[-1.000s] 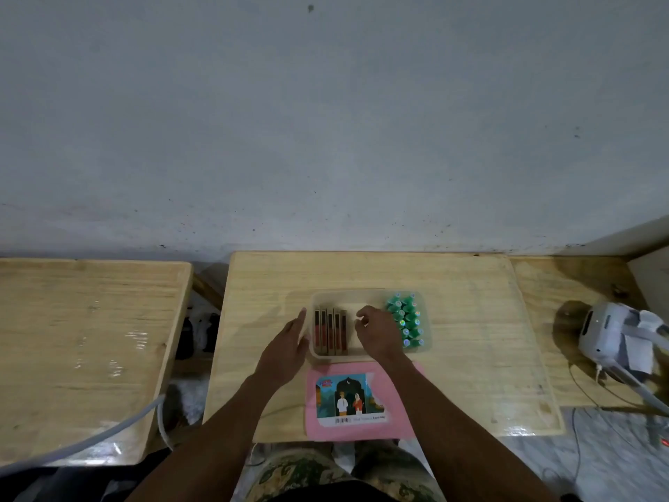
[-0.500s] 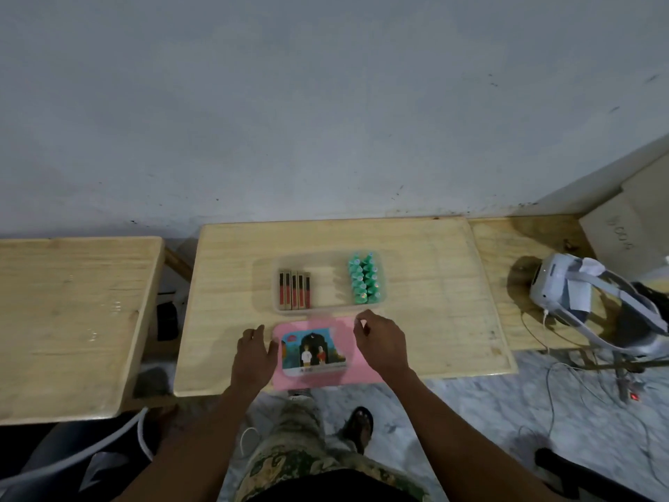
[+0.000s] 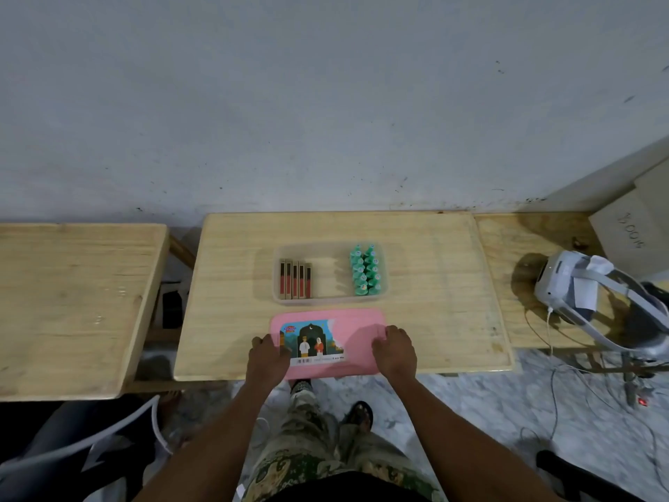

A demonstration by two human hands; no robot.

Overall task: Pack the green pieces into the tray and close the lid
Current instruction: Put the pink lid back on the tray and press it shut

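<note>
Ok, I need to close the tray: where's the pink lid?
Head view: the pink lid lies at the near edge of the table, nearer than the tray, ends held by left hand and right hand.

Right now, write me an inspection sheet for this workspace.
Surface: wooden table, carrying the tray and lid.
Job's things: green pieces stand in two rows at the right end of the clear tray; the tray is open; the pink lid lies flat in front of it.
Clutter: red sticks at the tray's left end; headset on the next table to the right.
Hands: left hand grips the lid's left edge, right hand its right edge.
Cables: white cable hangs from the headset; more lie on the floor.
Surroundings: grey wall, side table to the left, box far right.
</note>
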